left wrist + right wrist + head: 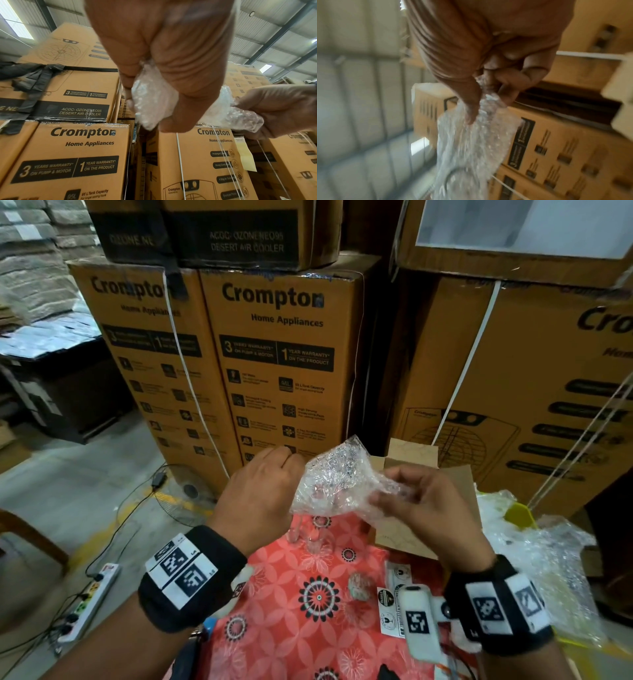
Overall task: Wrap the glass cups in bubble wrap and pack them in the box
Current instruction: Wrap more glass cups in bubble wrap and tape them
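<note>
Both hands hold a piece of clear bubble wrap (337, 481) in the air above the table. My left hand (270, 491) grips its left side, fingers curled round the wrap (150, 100). My right hand (411, 498) pinches the right end (486, 97) between thumb and fingers. Whether a cup is inside the wrap I cannot tell. Clear glass cups (313, 537) stand on the red flowered tablecloth (294, 577) just below the wrap. An open brown cardboard box (455, 487) stands behind my right hand.
More loose bubble wrap (548, 563) lies at the table's right. Stickers (394, 601) and a small crumpled ball (358, 585) lie on the cloth. Tall Crompton cartons (284, 354) are stacked close behind the table. A power strip (92, 597) and cables lie on the floor, left.
</note>
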